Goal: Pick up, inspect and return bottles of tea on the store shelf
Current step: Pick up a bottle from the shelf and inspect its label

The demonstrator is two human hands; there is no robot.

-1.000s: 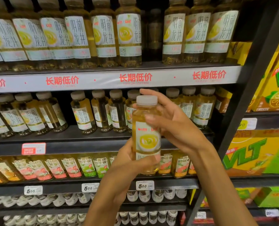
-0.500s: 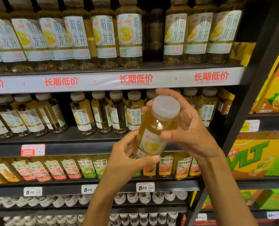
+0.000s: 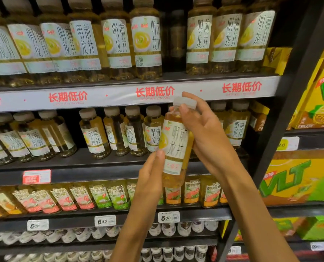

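Observation:
A small bottle of yellow tea (image 3: 174,146) with a white cap and a white label hangs nearly upright in front of the middle shelf (image 3: 81,165). My right hand (image 3: 206,137) grips its neck and upper body from the right, thumb just under the cap. My left hand (image 3: 151,174) holds the lower part from the left, thumb on the label's edge. The label's printed characters face me. Behind it stands a row of like small bottles (image 3: 115,131), with a gap where my hands are.
Large bottles of the same tea (image 3: 146,42) line the top shelf. Lower shelves hold other small tea bottles (image 3: 117,195) and white-capped bottles (image 3: 93,233). A black upright post (image 3: 282,129) divides off yellow drink cartons (image 3: 299,182) at the right.
The bottle was tipped with its cap toward me, then stood back nearly upright and turned, so the label's characters now face me. It also sits higher and farther right.

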